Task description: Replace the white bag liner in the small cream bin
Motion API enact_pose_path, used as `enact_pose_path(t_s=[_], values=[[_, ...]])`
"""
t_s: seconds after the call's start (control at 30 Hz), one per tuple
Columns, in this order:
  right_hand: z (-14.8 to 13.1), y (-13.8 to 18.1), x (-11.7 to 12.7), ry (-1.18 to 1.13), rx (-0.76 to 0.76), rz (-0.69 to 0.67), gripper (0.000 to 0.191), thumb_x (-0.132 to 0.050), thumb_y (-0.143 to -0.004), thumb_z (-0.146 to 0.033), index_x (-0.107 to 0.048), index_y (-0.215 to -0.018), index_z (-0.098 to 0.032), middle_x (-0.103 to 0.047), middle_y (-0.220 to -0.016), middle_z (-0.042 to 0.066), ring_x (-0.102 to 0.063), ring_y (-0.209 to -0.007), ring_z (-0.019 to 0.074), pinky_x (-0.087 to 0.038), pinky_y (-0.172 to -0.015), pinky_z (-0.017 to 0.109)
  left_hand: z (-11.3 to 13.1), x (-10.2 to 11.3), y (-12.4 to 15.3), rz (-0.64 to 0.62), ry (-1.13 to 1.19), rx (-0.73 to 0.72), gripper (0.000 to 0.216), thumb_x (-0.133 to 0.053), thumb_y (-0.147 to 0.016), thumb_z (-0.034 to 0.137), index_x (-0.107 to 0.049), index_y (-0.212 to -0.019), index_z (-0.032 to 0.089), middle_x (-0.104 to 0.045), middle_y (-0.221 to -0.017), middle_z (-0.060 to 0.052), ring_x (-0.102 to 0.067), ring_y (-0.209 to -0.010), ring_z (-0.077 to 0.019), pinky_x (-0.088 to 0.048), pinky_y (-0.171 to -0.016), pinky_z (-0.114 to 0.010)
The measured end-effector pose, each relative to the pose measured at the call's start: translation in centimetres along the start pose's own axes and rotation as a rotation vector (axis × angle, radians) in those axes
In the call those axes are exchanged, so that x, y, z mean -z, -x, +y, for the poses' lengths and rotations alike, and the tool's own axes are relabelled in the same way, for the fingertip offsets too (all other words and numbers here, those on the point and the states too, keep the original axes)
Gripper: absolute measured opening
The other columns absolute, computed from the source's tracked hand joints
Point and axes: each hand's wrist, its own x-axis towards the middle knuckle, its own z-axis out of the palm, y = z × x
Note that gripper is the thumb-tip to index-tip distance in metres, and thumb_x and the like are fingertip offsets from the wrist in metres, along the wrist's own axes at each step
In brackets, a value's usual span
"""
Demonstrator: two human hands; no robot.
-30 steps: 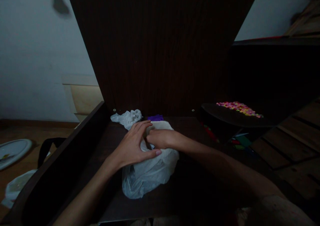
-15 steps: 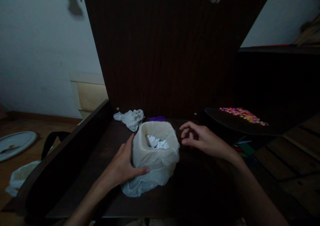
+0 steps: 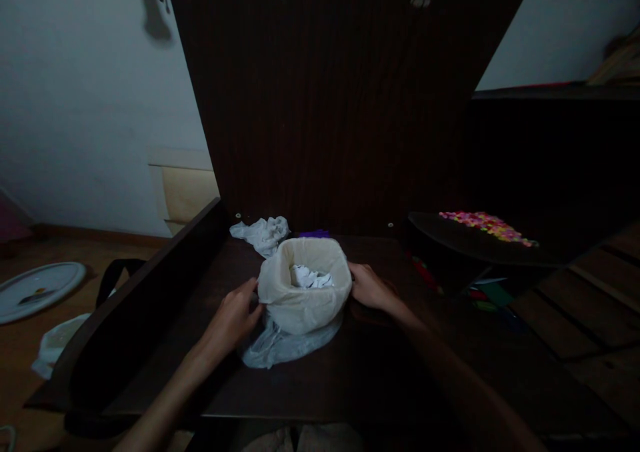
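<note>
The step in hand seems to be steadying the pale, rounded-square bin covered in thin, translucent plastic film (image 3: 304,311), which stands on the dark brown wooden desk (image 3: 280,393) with sharply creased, crumpled white paper (image 3: 311,277) inside. The loosely curled left hand (image 3: 237,313) and bent-fingered right hand (image 3: 369,285) flank it; I cannot tell whether either pinches film. Further handling would call for gentle, even pressure on that wrinkled covering.

exposure: dim, cool-toned. wall (image 3: 90,119): pale grey-blue, soft-edged shadow (image 3: 156,22) at upper left. dark panel (image 3: 330,119): near black, faint grain. shelf recess (image 3: 540,152), right: lost in darkness. bag-lined container (image 3: 305,312): pale, softly lit. lens: wide, edges stretched; fine detail soft.
</note>
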Motion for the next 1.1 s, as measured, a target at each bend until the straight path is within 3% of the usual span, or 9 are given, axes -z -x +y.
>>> enact_pose_path(t_s=[0.1,0.2,0.33,0.43,0.57,0.8,0.87,1.0,1.1], values=[[0.2,-0.4,0.1,-0.046,-0.063,0.059,0.034,-0.05,-0.075,-0.005,-0.073,-0.098,-0.018,-0.076,-0.095,0.01,-0.07,-0.093,0.0271,-0.052,-0.083,0.036,-0.4,-0.3,0.6,0.037,0.084,-0.066,0.023,-0.047,-0.089,0.026,-0.055,-0.11,0.02,-0.073,-0.115,-0.015,-0.072,-0.106,-0.0296,-0.056,-0.091,-0.041],[0.4,-0.2,0.5,-0.124,-0.133,0.111,0.036,-0.05,-0.08,-0.01,-0.067,-0.111,-0.016,-0.074,-0.091,0.007,-0.068,-0.081,0.0215,-0.052,-0.075,0.032,-0.6,-0.6,1.9,0.046,0.107,-0.12,0.041,-0.048,-0.096,0.039,-0.047,-0.131,0.019,-0.064,-0.136,-0.018,-0.065,-0.123,-0.0311,-0.05,-0.105,-0.047],[0.2,0.7,0.7,-0.28,-0.234,0.065,0.043,-0.052,-0.082,-0.016,-0.057,-0.125,-0.018,-0.072,-0.095,0.005,-0.061,-0.061,0.0133,-0.05,-0.058,0.026,-1.0,-0.7,3.2,-0.001,0.03,-0.124,0.072,-0.072,-0.081,0.05,-0.048,-0.14,0.017,-0.055,-0.146,-0.021,-0.056,-0.133,-0.0373,-0.044,-0.112,-0.053],[-0.2,1.2,0.3,-0.446,-0.29,-0.019,0.041,-0.053,-0.085,-0.024,-0.054,-0.126,-0.02,-0.07,-0.11,0.008,-0.062,-0.062,0.013,-0.052,-0.054,0.027,-1.7,-0.8,2.9,-0.029,-0.002,-0.178,0.058,-0.076,-0.076,0.044,-0.061,-0.126,0.019,-0.064,-0.135,-0.017,-0.058,-0.128,-0.0378,-0.046,-0.111,-0.054],[-0.5,1.4,-0.2,-0.63,-0.328,-0.017,0.026,-0.054,-0.089,-0.034,-0.058,-0.11,-0.021,-0.07,-0.099,0.005,-0.066,-0.079,0.0155,-0.056,-0.07,0.029,-2.4,-0.7,1.7,-0.035,-0.083,-0.227,0.026,-0.06,-0.084,0.033,-0.071,-0.105,0.022,-0.072,-0.117,-0.014,-0.064,-0.115,-0.0363,-0.045,-0.11,-0.057],[-0.3,0.7,-0.8,-0.817,-0.374,0.105,0.033,-0.06,-0.084,-0.055,-0.057,-0.095,-0.023,-0.072,-0.096,0.005,-0.068,-0.086,0.0187,-0.054,-0.079,0.032,-1.9,-0.4,0.4,0.068,0.019,-0.158,0.02,-0.05,-0.084,0.026,-0.069,-0.09,0.02,-0.072,-0.103,-0.013,-0.072,-0.093,-0.0297,-0.058,-0.087,-0.043],[-0.8,0.6,-1.3,-0.845,-0.37,0.138,0.04,-0.057,-0.084,-0.06,-0.057,-0.102,-0.024,-0.073,-0.104,0.006,-0.069,-0.092,0.0207,-0.054,-0.082,0.034,-1.3,-0.6,0.2,0.124,0.13,-0.068,0.021,-0.054,-0.082,0.03,-0.066,-0.096,0.02,-0.073,-0.103,-0.012,-0.071,-0.093,-0.0302,-0.057,-0.089,-0.046],[-2.7,0.7,-2.8,-0.888,-0.31,0.208,0.061,-0.036,-0.091,-0.069,-0.051,-0.133,-0.027,-0.066,-0.133,0.008,-0.066,-0.112,0.0238,-0.053,-0.091,0.039,0.2,-1.3,-0.4,0.188,0.689,0.167,0.052,-0.052,-0.086,0.037,-0.048,-0.136,0.022,-0.061,-0.14,-0.013,-0.07,-0.109,-0.0283,-0.06,-0.089,-0.046],[-3.9,0.7,-3.9,-0.868,-0.263,0.243,0.078,-0.024,-0.091,-0.076,-0.043,-0.148,-0.027,-0.063,-0.14,0.008,-0.062,-0.123,0.0249,-0.051,-0.097,0.04,1.1,-2.2,-1.1,0.135,0.99,0.172,0.063,-0.037,-0.096,0.054,-0.029,-0.153,0.028,-0.049,-0.154,-0.011,-0.065,-0.123,-0.0269,-0.059,-0.093,-0.044]])
